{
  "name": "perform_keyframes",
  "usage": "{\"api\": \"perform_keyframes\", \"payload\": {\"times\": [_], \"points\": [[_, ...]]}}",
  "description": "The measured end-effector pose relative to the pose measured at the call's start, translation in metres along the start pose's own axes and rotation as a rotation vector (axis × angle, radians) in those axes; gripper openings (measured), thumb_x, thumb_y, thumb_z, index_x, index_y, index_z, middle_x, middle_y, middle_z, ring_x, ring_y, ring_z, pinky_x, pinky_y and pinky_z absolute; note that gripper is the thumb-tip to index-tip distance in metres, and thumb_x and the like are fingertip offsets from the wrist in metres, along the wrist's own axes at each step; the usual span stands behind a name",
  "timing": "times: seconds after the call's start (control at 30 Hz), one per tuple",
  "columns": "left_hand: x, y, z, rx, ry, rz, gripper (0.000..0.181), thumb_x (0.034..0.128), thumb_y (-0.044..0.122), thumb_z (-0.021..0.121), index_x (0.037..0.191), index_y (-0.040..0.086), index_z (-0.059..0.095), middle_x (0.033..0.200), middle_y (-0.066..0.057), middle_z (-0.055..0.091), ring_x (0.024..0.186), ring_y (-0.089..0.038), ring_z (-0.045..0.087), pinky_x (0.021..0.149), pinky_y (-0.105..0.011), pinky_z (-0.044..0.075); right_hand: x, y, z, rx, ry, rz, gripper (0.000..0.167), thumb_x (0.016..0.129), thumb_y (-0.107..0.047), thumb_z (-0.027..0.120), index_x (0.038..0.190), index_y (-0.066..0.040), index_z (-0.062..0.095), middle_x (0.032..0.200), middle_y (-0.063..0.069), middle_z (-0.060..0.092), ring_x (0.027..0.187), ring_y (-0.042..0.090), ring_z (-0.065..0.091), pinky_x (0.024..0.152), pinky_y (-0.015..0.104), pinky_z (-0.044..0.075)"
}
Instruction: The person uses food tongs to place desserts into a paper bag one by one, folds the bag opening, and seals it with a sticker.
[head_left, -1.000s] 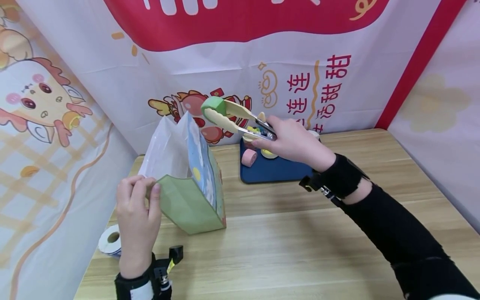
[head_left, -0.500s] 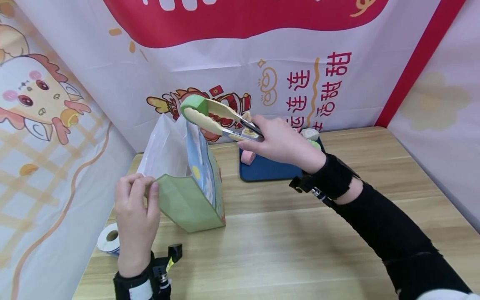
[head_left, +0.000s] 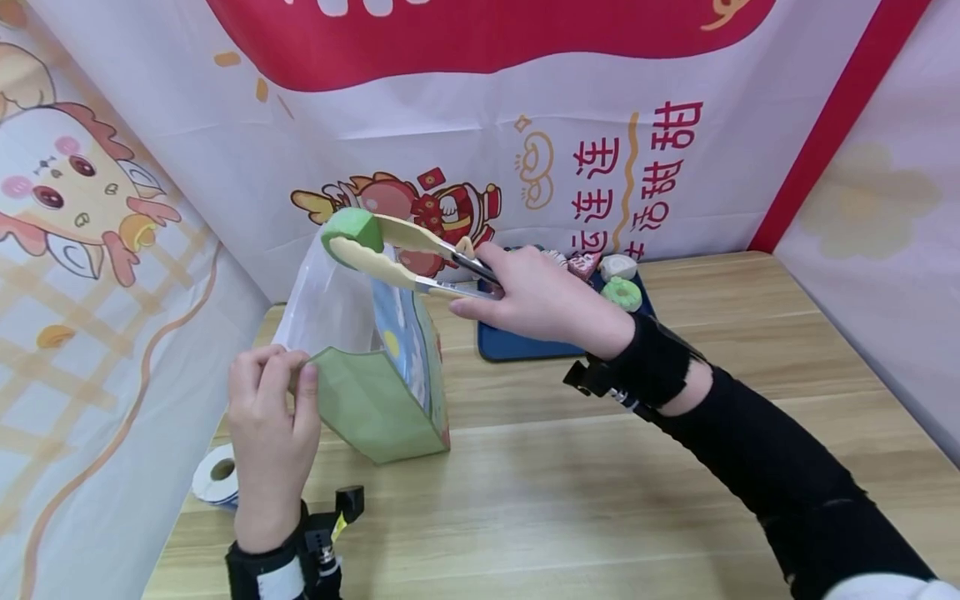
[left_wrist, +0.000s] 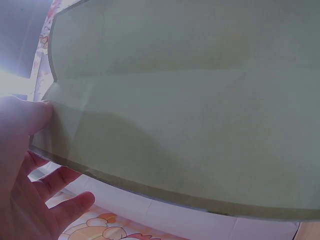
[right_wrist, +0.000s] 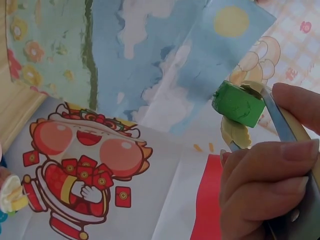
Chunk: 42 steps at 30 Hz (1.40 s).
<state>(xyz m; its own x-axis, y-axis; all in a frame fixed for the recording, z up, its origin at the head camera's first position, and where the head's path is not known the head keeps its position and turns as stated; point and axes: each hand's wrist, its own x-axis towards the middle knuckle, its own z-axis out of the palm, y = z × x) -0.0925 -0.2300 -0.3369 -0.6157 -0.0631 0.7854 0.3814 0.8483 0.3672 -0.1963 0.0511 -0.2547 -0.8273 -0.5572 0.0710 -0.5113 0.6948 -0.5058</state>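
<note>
My left hand (head_left: 273, 442) pinches the near left rim of an upright paper bag (head_left: 375, 404), green on its side and white inside. In the left wrist view, the thumb lies on the bag's green face (left_wrist: 175, 130) and the other fingers are behind it. My right hand (head_left: 551, 304) grips metal tongs (head_left: 375, 263) with cream-coloured tips. Between those tips sits a green block-like piece (head_left: 352, 229), held above the bag's open mouth. The right wrist view shows the green piece (right_wrist: 240, 105) near the bag's blue, cloud-painted side (right_wrist: 150, 60).
Behind my right hand lies a dark blue tray (head_left: 517, 344) with several small food-like pieces, among them a light green ring (head_left: 621, 293). A white roll (head_left: 217, 477) stands left of my left wrist. Printed cloth walls (head_left: 420, 125) border the wooden table (head_left: 562, 483).
My right hand has moved left with the tongs and the green piece, from right of the bag to over its mouth. More of the tray's right side shows. My left hand stays on the rim.
</note>
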Motion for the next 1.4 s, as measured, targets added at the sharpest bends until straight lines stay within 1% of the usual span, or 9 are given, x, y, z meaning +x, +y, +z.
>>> {"api": "perform_keyframes", "payload": {"times": [0.07, 0.27, 0.5, 0.7, 0.77, 0.97, 1.1, 1.2, 1.4], "points": [[0.001, 0.0, 0.0, -0.001, 0.001, -0.002, 0.011, 0.0944, 0.003, 0.059, 0.093, -0.007, 0.061, 0.098, -0.025, 0.05, 0.086, -0.034, 0.045, 0.071, -0.031, 0.031, 0.0, -0.002, 0.001, -0.014, 0.001, -0.015, 0.052, 0.092, -0.052, 0.061, 0.123, -0.011, 0.051, 0.07, 0.001, 0.046, 0.058, 0.017, 0.049, 0.056, 0.029, 0.039], [0.001, 0.002, 0.0, -0.004, -0.001, -0.004, 0.009, 0.0937, 0.001, 0.058, 0.093, -0.007, 0.061, 0.098, -0.025, 0.05, 0.086, -0.034, 0.045, 0.071, -0.032, 0.031, 0.0, -0.008, 0.005, -0.039, -0.004, -0.058, 0.054, 0.091, -0.052, 0.061, 0.122, -0.009, 0.052, 0.073, 0.001, 0.044, 0.066, 0.017, 0.05, 0.06, 0.03, 0.039], [0.0, 0.002, -0.001, 0.002, -0.005, -0.011, 0.008, 0.0935, 0.001, 0.058, 0.093, -0.007, 0.061, 0.099, -0.025, 0.05, 0.086, -0.033, 0.044, 0.071, -0.031, 0.03, 0.0, -0.011, 0.006, -0.047, -0.039, -0.029, 0.061, 0.091, -0.054, 0.06, 0.133, -0.011, 0.05, 0.072, 0.0, 0.045, 0.07, 0.018, 0.052, 0.06, 0.029, 0.04], [0.0, 0.002, 0.0, 0.004, -0.007, -0.016, 0.009, 0.0936, 0.001, 0.058, 0.094, -0.007, 0.061, 0.099, -0.025, 0.05, 0.087, -0.033, 0.045, 0.071, -0.03, 0.031, 0.001, -0.012, 0.005, -0.056, -0.038, -0.019, 0.06, 0.09, -0.056, 0.061, 0.129, -0.011, 0.052, 0.074, 0.001, 0.049, 0.073, 0.019, 0.053, 0.062, 0.03, 0.042], [0.0, 0.001, 0.0, 0.002, -0.004, -0.018, 0.009, 0.0935, 0.001, 0.058, 0.094, -0.007, 0.061, 0.1, -0.025, 0.05, 0.086, -0.032, 0.045, 0.07, -0.03, 0.031, 0.0, -0.01, 0.005, -0.052, -0.038, -0.022, 0.062, 0.09, -0.056, 0.061, 0.131, -0.01, 0.052, 0.075, 0.001, 0.051, 0.073, 0.018, 0.054, 0.063, 0.03, 0.042], [0.0, 0.0, 0.001, -0.01, 0.005, -0.016, 0.009, 0.0931, 0.002, 0.059, 0.094, -0.007, 0.062, 0.1, -0.026, 0.05, 0.088, -0.033, 0.046, 0.072, -0.031, 0.032, -0.002, 0.001, 0.005, -0.017, -0.015, -0.001, 0.059, 0.09, -0.053, 0.063, 0.129, -0.011, 0.051, 0.077, 0.002, 0.056, 0.066, 0.016, 0.054, 0.059, 0.028, 0.042], [0.0, -0.001, 0.002, -0.015, 0.006, -0.013, 0.009, 0.0928, 0.002, 0.059, 0.094, -0.007, 0.062, 0.1, -0.026, 0.05, 0.088, -0.033, 0.046, 0.072, -0.032, 0.032, -0.004, 0.013, 0.006, 0.008, 0.03, 0.026, 0.051, 0.089, -0.053, 0.064, 0.118, -0.012, 0.053, 0.074, 0.002, 0.053, 0.061, 0.016, 0.05, 0.055, 0.027, 0.035], [0.0, -0.001, 0.002, -0.016, 0.004, -0.017, 0.009, 0.0928, 0.002, 0.059, 0.094, -0.007, 0.062, 0.101, -0.026, 0.05, 0.088, -0.033, 0.046, 0.072, -0.031, 0.032, -0.005, 0.024, 0.007, 0.013, 0.056, 0.058, 0.05, 0.089, -0.055, 0.063, 0.113, -0.013, 0.053, 0.075, 0.003, 0.053, 0.065, 0.019, 0.05, 0.056, 0.028, 0.033], [-0.001, -0.001, 0.003, -0.012, 0.003, -0.026, 0.009, 0.0931, 0.002, 0.059, 0.094, -0.007, 0.062, 0.101, -0.026, 0.05, 0.086, -0.03, 0.045, 0.071, -0.03, 0.032, -0.005, 0.042, 0.01, 0.005, 0.074, 0.118, 0.053, 0.088, -0.058, 0.062, 0.114, -0.013, 0.055, 0.078, 0.005, 0.051, 0.073, 0.021, 0.052, 0.06, 0.03, 0.036]]}}
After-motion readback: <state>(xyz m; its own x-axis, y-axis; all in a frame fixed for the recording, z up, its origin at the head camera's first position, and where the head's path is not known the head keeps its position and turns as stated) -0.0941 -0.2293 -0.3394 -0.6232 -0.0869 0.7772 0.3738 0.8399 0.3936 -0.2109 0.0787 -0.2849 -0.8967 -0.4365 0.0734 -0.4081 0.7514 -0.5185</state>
